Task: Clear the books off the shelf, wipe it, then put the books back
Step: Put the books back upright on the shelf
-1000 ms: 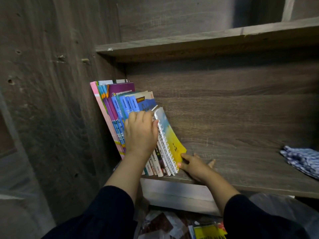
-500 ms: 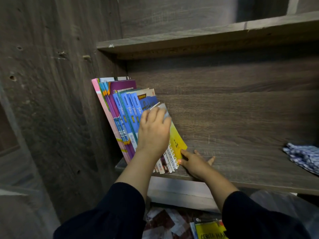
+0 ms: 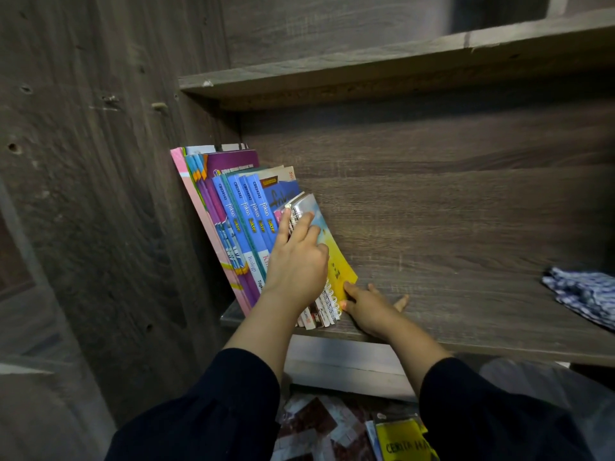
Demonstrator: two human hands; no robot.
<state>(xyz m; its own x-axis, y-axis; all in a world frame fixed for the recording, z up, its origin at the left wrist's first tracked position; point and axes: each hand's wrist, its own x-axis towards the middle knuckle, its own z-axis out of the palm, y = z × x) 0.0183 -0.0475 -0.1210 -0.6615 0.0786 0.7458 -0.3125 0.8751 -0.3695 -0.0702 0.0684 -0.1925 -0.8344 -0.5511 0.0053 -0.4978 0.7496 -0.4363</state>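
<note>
A row of books (image 3: 233, 221) leans to the left against the side wall on the wooden shelf (image 3: 466, 304). The outermost one is a spiral notebook (image 3: 336, 261) with a blue and yellow cover. My left hand (image 3: 298, 261) lies over the notebook's top spiral edge, fingers spread and fairly straight, pressing the row. Lower down, my right hand (image 3: 369, 309) rests on the shelf board with its thumb against the notebook's bottom corner and its fingers splayed on the wood.
A blue-and-white checked cloth (image 3: 582, 294) lies at the shelf's right end. Another shelf board (image 3: 399, 68) runs above. Below the shelf, more books (image 3: 402, 440) and papers lie in a heap. The cabinet's side wall (image 3: 116, 194) stands on the left.
My left hand has slid from the blue books' spines rightward onto the spiral notebook's top edge. The right hand has stayed at the notebook's bottom corner.
</note>
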